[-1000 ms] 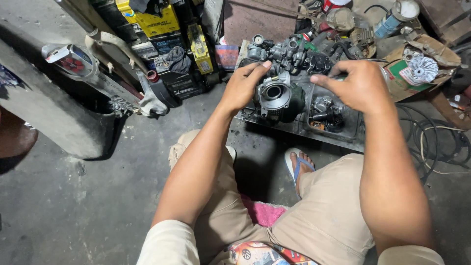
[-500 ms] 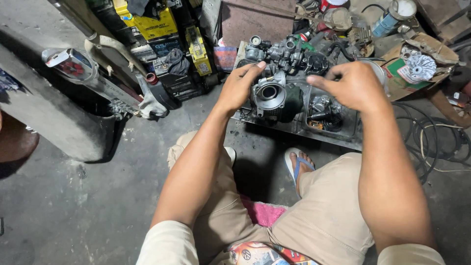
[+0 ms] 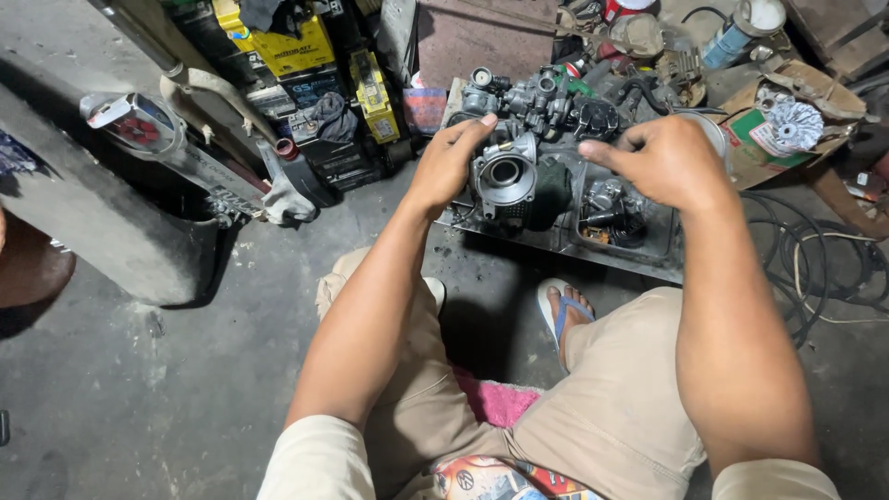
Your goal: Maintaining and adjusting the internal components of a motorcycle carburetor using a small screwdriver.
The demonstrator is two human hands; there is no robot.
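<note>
A grey metal carburetor body [image 3: 505, 173] with a round bore stands upright in a dirty metal tray [image 3: 639, 262] on the floor. My left hand [image 3: 447, 163] grips its left side, thumb and fingers wrapped on the casting. My right hand [image 3: 662, 159] hovers just right of it over the tray, fingers curled toward the part; whether it pinches something small is hidden. More dark carburetor parts [image 3: 546, 97] are heaped at the tray's far end.
Yellow and black batteries [image 3: 278, 42] stand at the back left beside an exhaust pipe [image 3: 176, 148]. A spray can [image 3: 736, 32], a cardboard box with a metal fan part [image 3: 787, 125] and coiled cables [image 3: 815, 259] lie to the right.
The carburetor body has stayed in my left hand while both hands shifted slightly. My right hand has drawn a little away from the part.
</note>
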